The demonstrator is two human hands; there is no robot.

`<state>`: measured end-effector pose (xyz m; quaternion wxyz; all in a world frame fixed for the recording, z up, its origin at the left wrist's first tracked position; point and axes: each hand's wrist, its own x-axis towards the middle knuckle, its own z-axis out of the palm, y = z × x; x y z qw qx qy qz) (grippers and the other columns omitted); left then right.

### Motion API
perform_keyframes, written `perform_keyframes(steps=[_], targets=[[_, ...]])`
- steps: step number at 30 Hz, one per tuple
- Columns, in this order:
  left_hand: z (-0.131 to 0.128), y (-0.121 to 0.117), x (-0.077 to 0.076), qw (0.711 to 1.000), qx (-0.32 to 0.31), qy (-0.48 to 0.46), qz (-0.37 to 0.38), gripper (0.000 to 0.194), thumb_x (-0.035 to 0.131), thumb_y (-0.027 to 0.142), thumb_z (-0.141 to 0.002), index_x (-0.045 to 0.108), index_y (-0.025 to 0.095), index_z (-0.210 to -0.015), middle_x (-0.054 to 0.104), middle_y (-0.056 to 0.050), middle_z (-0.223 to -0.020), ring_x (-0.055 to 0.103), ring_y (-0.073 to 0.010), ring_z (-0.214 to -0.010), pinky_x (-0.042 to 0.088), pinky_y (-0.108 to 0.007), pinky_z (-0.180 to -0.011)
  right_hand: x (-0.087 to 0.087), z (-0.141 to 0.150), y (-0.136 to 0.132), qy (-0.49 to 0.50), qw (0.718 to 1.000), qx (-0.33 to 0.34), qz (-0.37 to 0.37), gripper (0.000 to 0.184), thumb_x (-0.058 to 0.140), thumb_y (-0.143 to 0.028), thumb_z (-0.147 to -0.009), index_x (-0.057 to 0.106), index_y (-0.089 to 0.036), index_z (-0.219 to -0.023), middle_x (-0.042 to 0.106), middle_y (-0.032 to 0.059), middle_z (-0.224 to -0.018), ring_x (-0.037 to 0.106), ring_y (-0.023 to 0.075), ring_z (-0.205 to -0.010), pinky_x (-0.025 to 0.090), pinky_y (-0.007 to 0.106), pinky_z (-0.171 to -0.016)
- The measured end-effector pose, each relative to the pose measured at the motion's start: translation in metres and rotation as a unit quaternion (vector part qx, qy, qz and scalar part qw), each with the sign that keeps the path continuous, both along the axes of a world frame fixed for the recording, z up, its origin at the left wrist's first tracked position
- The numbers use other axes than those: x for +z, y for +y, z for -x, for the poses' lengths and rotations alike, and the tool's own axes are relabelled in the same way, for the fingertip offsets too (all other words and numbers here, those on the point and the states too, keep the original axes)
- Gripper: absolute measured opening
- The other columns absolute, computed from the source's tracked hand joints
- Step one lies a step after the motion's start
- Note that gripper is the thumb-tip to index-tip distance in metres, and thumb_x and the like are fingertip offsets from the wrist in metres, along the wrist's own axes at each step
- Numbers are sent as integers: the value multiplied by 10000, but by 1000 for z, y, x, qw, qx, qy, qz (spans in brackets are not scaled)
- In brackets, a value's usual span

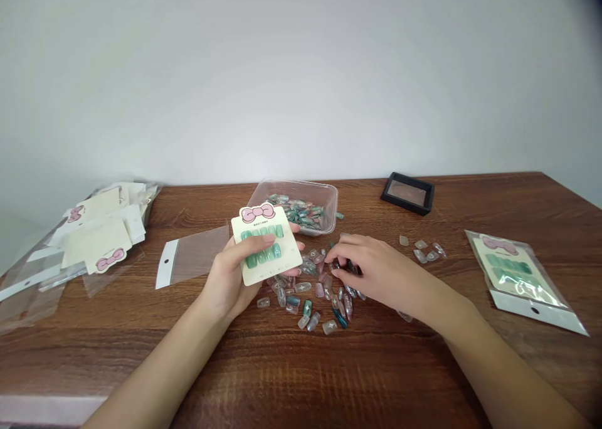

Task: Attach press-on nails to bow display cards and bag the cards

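My left hand (239, 266) grips a cream backing card (239, 244) with a pink bow printed on top, thumb across its front. Two rows of green press-on nails (277, 231) sit on the card. Over a loose pile of press-on nails (303, 286) in clear, pink, grey-blue and teal hovers my right hand (367, 259), its fingers bent down among them. Thumb and forefinger look apart, with dark nails partly hidden beneath the palm. Behind the card, a clear plastic tub (329, 197) holds many more nails.
A flat clear bag (200, 253) lies left of my left hand. Further left are stacked bow cards (98, 241) and bags. At right are a black frame-like box (408, 192), several loose clear nails (421, 255) and a bagged card of green nails (522, 278). A wall stands behind.
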<state>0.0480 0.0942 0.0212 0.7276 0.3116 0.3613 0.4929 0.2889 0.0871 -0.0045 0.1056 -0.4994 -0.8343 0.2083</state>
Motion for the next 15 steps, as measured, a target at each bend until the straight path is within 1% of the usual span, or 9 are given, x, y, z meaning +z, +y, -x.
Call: perform_keyframes(steps=[5,9,12,15], targets=[[-2,0,2,1000,3,1,5,623,664,102,-799,535,156,-1405,769,-150,-1090,747,-369,-962,671,-448,-645,2,0,3,-11,1000,-12,8,75,638,-235,-931,689,-236,-986,648,14,-896,613,206,-844,415,311,-706],[-2,0,3,1000,-5,-5,6,612,667,103,-799,544,163,-1396,769,-138,-1093,749,-347,-967,671,-426,-682,2,-1,4,-4,1000,-15,19,80,625,-260,-946,702,-237,-938,651,8,-874,605,187,-798,409,299,-679],[-3,-1,2,1000,-20,-10,10,607,681,117,-793,556,162,-1386,771,-136,-1087,752,-339,-955,670,-408,-680,1,0,4,-8,1000,-12,9,62,650,-259,-932,705,-234,-917,650,6,-852,599,185,-779,416,306,-694],[-3,-2,1,999,-31,-11,7,581,684,124,-794,578,154,-1364,773,-136,-1076,752,-331,-951,667,-397,-690,4,1,4,-13,1000,-4,-17,46,673,-236,-915,702,-220,-884,645,7,-821,595,185,-759,423,311,-700]])
